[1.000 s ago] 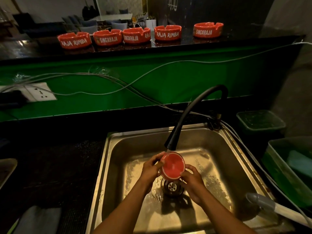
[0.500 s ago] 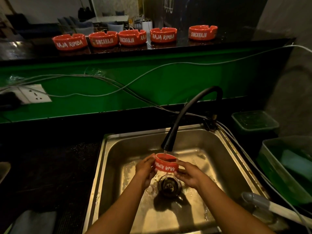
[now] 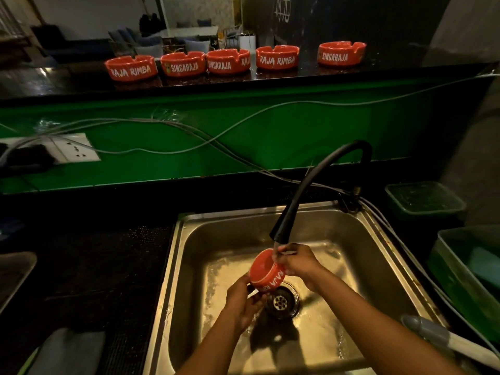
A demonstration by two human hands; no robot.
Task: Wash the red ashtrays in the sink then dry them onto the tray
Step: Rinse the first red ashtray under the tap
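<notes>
You have the ashtray (image 3: 266, 272) over the drain (image 3: 281, 301) of the sink (image 3: 194, 266), tipped on its side under the tap (image 3: 281, 234). Your left hand (image 3: 243, 299) curls round its lower edge and your right hand (image 3: 296, 262) pinches the upper rim. It looks rigid and thick-walled, probably ceramic or glass, so expect some weight and a brittle break if it drops onto the steel. Wet, it will be slick, so keep fingers hooked over the rim or in the notches rather than on the smooth side wall. The tap's nozzle hangs just above the rim, so lower the ashtray before turning it. The basin gives open room left and front. Five more ashtrays (image 3: 228, 64) wait on the back ledge (image 3: 54, 82), well apart from you. A tray corner (image 3: 13, 272) shows at far left, likely your drying spot.
</notes>
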